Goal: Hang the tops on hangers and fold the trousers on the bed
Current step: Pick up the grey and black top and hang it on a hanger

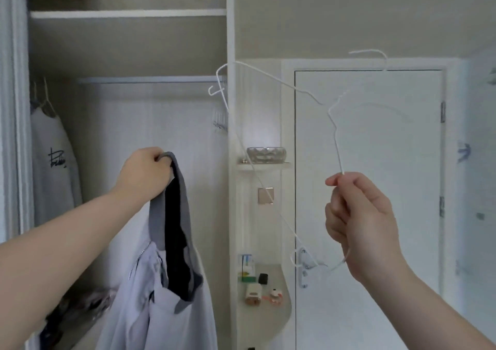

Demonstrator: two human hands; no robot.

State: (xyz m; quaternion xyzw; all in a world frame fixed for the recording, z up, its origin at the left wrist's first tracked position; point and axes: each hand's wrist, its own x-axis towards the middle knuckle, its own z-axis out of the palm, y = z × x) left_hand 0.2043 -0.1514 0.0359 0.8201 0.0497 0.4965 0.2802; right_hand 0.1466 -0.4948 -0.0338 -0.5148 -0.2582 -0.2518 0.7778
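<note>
The pale lilac-white zip-up top with a grey and black collar [171, 312] hangs in front of the open white built-in wardrobe [230, 124], held up by its collar. The left hand [145, 174] grips that grey collar edge in a closed fist, fingers curled over the fabric, and the body of the top drops straight down below it. The thin white wire hanger [338, 151] is out past the wardrobe's side panel, tilted so that its hook points up and away from the wardrobe. The right hand [359, 223] pinches one end of the wire between thumb and forefinger, with the other fingers curled around the wire lower down. Top and hanger are well apart.

Both forearms reach forward and upward, bare, the left one towards the wardrobe's interior.

Inside the wardrobe a metal hanging rail [150, 81] runs under a shelf, and a white garment with dark lettering [53, 162] hangs at its far end. Small corner shelves on the wardrobe's side carry a cut-glass bowl [266, 154] and some small boxes [253, 293]. Beside the wardrobe stands a closed white panelled door [375, 178].
</note>
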